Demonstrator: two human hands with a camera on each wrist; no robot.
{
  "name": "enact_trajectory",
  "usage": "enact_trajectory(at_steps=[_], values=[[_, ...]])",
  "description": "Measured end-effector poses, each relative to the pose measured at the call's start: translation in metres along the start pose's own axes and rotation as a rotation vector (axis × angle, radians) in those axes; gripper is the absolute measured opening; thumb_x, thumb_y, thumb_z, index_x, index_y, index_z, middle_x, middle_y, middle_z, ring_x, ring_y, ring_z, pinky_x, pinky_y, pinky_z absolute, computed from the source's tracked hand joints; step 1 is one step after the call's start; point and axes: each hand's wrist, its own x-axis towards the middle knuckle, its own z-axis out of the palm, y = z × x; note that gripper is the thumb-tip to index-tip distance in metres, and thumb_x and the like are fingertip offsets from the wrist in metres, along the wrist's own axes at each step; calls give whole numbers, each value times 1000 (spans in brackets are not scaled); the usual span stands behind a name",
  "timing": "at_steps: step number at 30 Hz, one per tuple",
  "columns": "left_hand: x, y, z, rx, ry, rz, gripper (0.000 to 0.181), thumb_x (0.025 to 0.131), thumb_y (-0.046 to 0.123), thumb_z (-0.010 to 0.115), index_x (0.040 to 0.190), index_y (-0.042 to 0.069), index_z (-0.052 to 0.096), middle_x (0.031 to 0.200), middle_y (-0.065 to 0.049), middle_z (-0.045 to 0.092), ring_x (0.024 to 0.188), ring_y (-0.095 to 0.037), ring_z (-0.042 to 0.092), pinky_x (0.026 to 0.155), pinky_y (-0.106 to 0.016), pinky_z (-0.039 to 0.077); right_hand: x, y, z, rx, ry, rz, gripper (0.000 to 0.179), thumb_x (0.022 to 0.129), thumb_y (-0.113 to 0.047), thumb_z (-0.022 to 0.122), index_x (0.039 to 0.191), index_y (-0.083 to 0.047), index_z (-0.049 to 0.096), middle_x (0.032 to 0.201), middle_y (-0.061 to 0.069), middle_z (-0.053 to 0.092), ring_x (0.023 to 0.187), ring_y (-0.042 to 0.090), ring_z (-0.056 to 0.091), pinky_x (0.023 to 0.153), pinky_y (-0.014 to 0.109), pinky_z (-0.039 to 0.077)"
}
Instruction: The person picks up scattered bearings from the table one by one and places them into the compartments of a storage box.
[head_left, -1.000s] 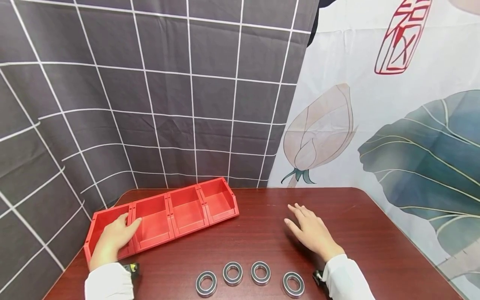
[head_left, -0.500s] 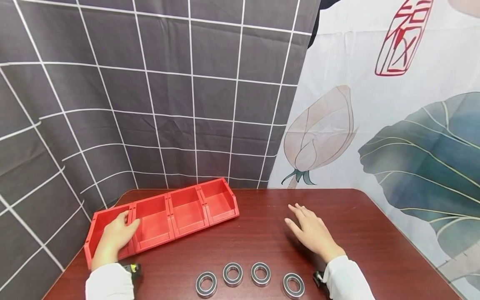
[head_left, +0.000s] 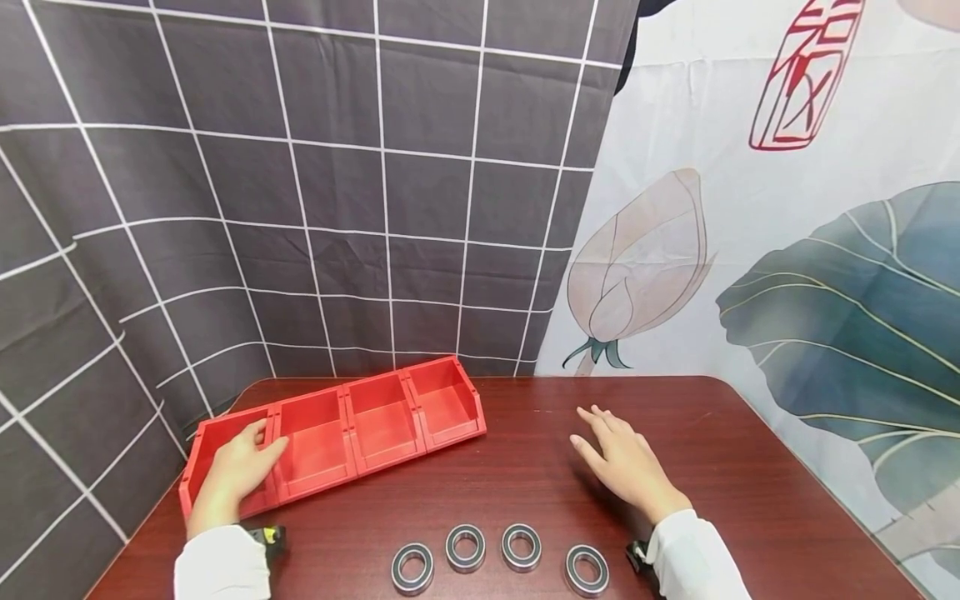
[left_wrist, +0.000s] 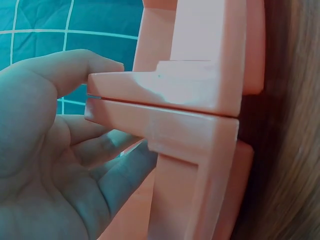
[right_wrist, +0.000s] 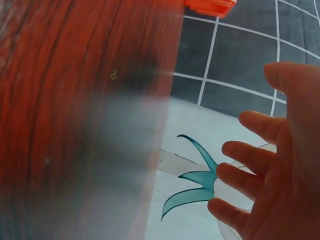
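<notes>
A row of joined red plastic storage bins (head_left: 318, 482) stands at the left of the table. My left hand (head_left: 238, 467) grips the two abutting side walls between the leftmost bin and its neighbour. In the left wrist view the thumb of my left hand (left_wrist: 50, 150) lies on one side of these walls (left_wrist: 195, 95) and the fingers on the other. At the right, my right hand (head_left: 626, 458) is held over the table with loosely extended fingers, holding nothing. Several ball bearings (head_left: 397, 569) lie flat in a loose row near the front, between the hands.
The dark red wooden table (head_left: 517, 467) has a grey grid-patterned cloth (head_left: 330, 200) behind and left of it. A white cloth with a lotus print (head_left: 660, 108) hangs at the right. The bins' back corner sits close to the grey cloth.
The row of red bins has shifted slightly to the right along with my left hand. My right hand and the bearings have stayed put.
</notes>
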Motion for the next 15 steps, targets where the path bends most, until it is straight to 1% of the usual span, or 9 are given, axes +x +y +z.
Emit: enact_trajectory(at_steps=[5,9,15], values=[[-2,4,2,-21,-10,-12,73,98,37,49,143,-14,24,138,-38,37,124,-53,40,100,-63,36,0,1,1,4,-3,0,56,97,-47,50,141,-13,50,145,17,46,134,39,40,98,66,34],[-2,8,4,-43,-15,-3,73,98,37,49,144,-13,24,138,-37,38,124,-52,40,101,-62,36,-1,2,1,28,-7,1,56,98,-47,49,142,-13,49,145,17,45,134,39,40,99,65,34],[1,9,8,-28,-17,32,73,98,39,50,144,-12,25,139,-37,38,124,-52,41,101,-63,36,0,0,-2,174,-56,29,56,98,-43,51,144,-11,46,147,18,43,134,40,38,105,63,30]])
